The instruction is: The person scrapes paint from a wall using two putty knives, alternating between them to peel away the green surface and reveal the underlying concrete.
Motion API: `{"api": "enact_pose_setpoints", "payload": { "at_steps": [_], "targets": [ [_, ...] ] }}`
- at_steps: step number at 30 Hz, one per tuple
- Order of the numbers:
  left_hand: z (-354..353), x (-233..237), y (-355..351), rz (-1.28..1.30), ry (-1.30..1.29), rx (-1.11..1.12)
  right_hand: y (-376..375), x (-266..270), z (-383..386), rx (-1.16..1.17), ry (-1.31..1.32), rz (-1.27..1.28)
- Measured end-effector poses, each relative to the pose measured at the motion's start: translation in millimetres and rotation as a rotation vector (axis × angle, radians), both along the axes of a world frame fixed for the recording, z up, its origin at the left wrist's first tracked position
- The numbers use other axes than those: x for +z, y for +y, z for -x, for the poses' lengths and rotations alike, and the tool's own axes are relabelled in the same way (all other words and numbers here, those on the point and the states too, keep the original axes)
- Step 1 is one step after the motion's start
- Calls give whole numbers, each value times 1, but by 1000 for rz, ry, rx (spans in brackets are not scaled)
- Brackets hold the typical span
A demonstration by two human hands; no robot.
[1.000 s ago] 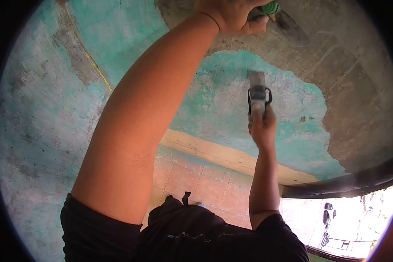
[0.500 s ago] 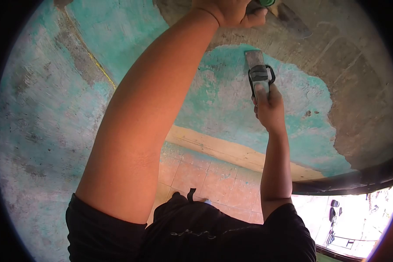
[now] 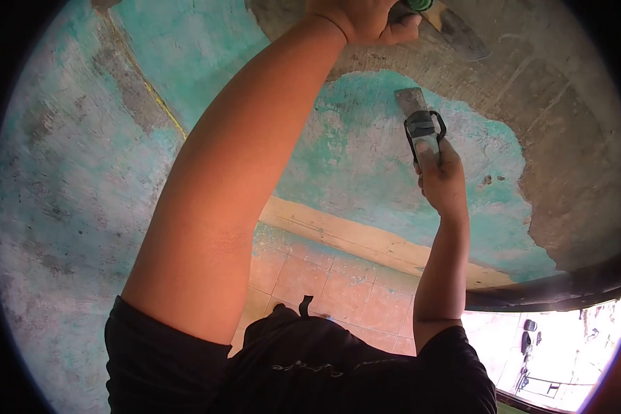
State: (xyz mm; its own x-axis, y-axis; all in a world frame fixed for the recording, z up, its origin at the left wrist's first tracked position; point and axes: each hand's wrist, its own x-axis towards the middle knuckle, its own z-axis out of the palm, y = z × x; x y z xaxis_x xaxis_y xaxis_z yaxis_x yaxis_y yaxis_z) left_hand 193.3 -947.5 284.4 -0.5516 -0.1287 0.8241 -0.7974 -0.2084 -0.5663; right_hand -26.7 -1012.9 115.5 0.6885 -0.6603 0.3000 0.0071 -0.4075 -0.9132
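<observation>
My right hand [image 3: 443, 185] is closed round the handle of a scraper [image 3: 411, 102]. The scraper has a flat grey blade, dark wrapping at its neck and black loops at the sides. Its blade lies over the peeling turquoise paint of the wall [image 3: 366, 145], just below the bare brown patch; whether the edge touches cannot be made out. At the top edge my left hand [image 3: 369, 21] is closed round a second tool with a green part [image 3: 419, 5] and a broad dark blade [image 3: 466, 38] over the bare patch. Its handle is mostly hidden by the hand and the frame edge.
A pale ledge [image 3: 345, 230] runs along the wall's foot, above an orange tiled floor [image 3: 338, 286] with paint flakes. A yellow-lined crack [image 3: 160, 103] crosses the wall at left. At lower right, a bright opening [image 3: 566, 352] shows dark footwear outside.
My right hand and its scraper have moved right and slightly down, and the blade now leans further left. My left hand and its tool have hardly moved.
</observation>
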Motion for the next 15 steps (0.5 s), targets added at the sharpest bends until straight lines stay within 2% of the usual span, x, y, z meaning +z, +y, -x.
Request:
{"api": "enact_pose_setpoints", "payload": {
  "at_steps": [3,7,11,13,15],
  "targets": [
    [-1,-1,-1,1,8,-18,-1,7,10,-36,54,-75],
    [-6,3,-5,27,-25,-68,4,2,-1,5,-26,-188],
    [-1,1,0,1,-5,-1,11,-16,-12,-21,-142,-158],
    [-3,0,-5,24,-19,-54,17,-28,-13,-70,-185,-130],
    [-4,0,-5,20,-12,-46,24,-55,-7,-73,-182,-206]
  ]
}}
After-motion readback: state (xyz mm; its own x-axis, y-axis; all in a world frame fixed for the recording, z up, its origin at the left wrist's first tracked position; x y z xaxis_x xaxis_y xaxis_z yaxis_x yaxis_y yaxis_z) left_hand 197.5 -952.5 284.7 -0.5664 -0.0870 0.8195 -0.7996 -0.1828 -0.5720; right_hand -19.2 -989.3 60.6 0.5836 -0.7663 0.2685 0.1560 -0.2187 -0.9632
